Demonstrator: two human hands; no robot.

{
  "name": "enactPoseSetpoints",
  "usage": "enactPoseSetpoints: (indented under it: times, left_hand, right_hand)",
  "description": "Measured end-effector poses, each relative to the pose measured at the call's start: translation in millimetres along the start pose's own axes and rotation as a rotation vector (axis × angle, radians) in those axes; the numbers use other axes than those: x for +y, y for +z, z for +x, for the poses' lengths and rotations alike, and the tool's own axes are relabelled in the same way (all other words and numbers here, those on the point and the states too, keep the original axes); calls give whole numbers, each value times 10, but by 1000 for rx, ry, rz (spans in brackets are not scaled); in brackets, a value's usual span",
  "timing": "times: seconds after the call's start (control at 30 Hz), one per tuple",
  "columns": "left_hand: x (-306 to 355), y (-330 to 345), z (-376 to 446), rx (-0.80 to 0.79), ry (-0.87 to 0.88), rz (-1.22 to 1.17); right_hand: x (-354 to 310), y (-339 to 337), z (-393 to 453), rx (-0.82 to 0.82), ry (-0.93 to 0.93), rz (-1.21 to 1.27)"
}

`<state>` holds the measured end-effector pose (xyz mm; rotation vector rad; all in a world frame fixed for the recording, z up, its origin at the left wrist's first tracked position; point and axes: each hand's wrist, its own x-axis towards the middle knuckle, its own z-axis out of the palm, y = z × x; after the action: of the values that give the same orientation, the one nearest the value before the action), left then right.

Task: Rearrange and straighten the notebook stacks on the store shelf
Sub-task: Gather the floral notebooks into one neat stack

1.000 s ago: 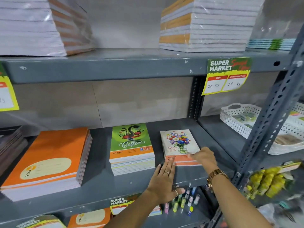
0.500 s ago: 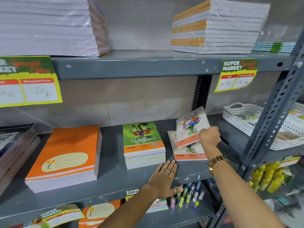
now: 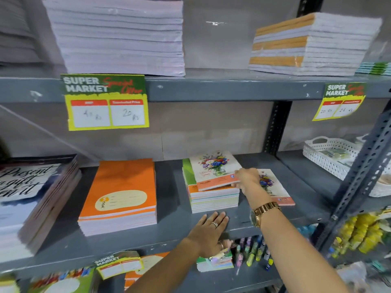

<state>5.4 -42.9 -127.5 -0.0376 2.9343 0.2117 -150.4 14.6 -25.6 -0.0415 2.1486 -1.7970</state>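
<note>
My right hand (image 3: 246,179) grips the right edge of a flower-cover notebook (image 3: 213,169) that lies askew on top of the green notebook stack (image 3: 211,200). Another flower-cover notebook (image 3: 275,189) lies flat on the grey shelf (image 3: 169,235), partly under my wrist. My left hand (image 3: 208,234) rests palm down on the shelf's front edge, fingers spread, holding nothing. An orange notebook stack (image 3: 121,197) sits to the left, and a dark lettered stack (image 3: 31,199) at the far left.
White and orange-edged paper stacks (image 3: 118,32) (image 3: 306,45) fill the upper shelf, with yellow price tags (image 3: 105,102) hanging from its edge. A white basket (image 3: 330,157) stands at the right behind a perforated upright post (image 3: 357,178). Pens and more notebooks sit on the lower shelf.
My right hand has lifted the top flower notebook off its pile and carried it left onto the green stack. My left hand has stayed on the shelf edge.
</note>
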Motion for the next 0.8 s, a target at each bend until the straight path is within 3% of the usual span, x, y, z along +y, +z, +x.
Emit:
enactPoseSetpoints:
  times: [0.13,0.4,0.6,0.8]
  left_hand:
    - [-69,8,-158,-14,0,-9]
    - [-94,69,-214,0,-22,8]
    - [-14,88,-140,25,-45,-20]
    - [158,0,52,20,-39,-33]
  right_hand:
    - [97,263,-38,85,83,-59]
    - [162,320,-190,245,-147,-586]
    - [178,64,-164,394,-232,-664]
    - [249,-387,24,422,-179,-676]
